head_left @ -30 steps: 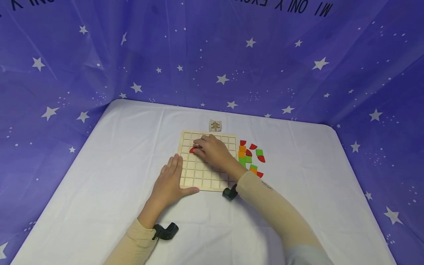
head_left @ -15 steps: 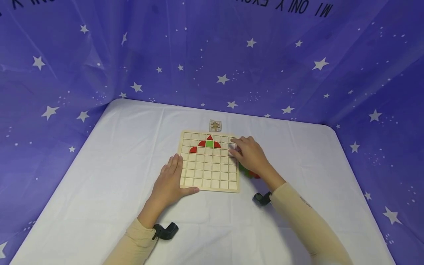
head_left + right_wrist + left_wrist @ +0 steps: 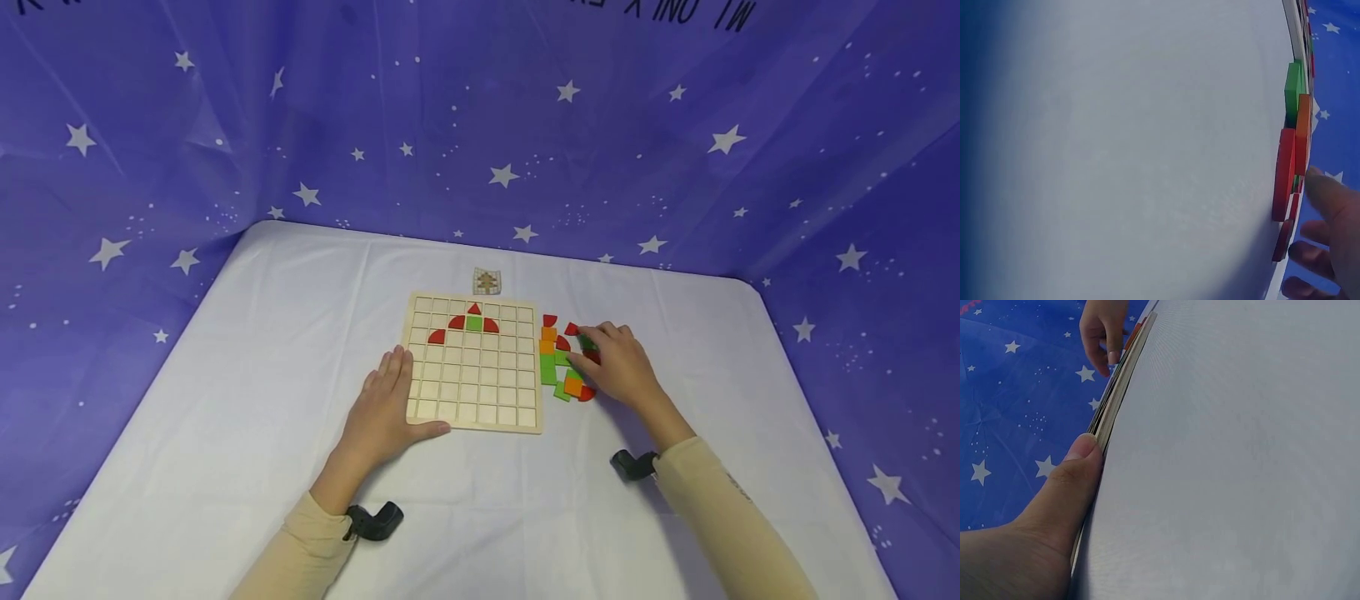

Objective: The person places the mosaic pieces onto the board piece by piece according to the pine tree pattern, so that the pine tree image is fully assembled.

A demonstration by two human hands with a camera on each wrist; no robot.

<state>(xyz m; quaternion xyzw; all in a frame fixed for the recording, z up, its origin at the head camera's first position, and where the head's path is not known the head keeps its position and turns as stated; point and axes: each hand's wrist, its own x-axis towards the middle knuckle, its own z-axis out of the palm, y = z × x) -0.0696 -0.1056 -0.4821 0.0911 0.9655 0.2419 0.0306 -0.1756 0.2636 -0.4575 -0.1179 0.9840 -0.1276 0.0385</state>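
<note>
My left hand (image 3: 382,408) lies against the left edge of a wooden grid board (image 3: 480,375), fingers straight, its thumb (image 3: 1082,450) at the near edge. In the upper rows sit a red triangle (image 3: 475,309), a green square (image 3: 474,323) and several red quarter-circles, one of them a red quarter-circle (image 3: 437,337) a row lower on the left. My right hand (image 3: 618,364) hovers over loose pieces right of the board, thumb and fingers apart, with nothing visibly held. Below its fingers are a red piece (image 3: 572,329) and a partly hidden dark red piece (image 3: 592,356).
Among the loose pieces are an orange square (image 3: 550,334), a green piece (image 3: 548,375), another orange square (image 3: 573,386) and a red quarter-circle (image 3: 587,394), some overlapping. A small pattern card (image 3: 487,282) lies beyond the board. White cloth (image 3: 300,317) covers the table; a starry purple curtain (image 3: 420,192) surrounds it.
My right hand has moved right, from the red quarter-circle on the board's left side to above the loose pieces, uncovering the pieces on the board. My left hand has stayed put.
</note>
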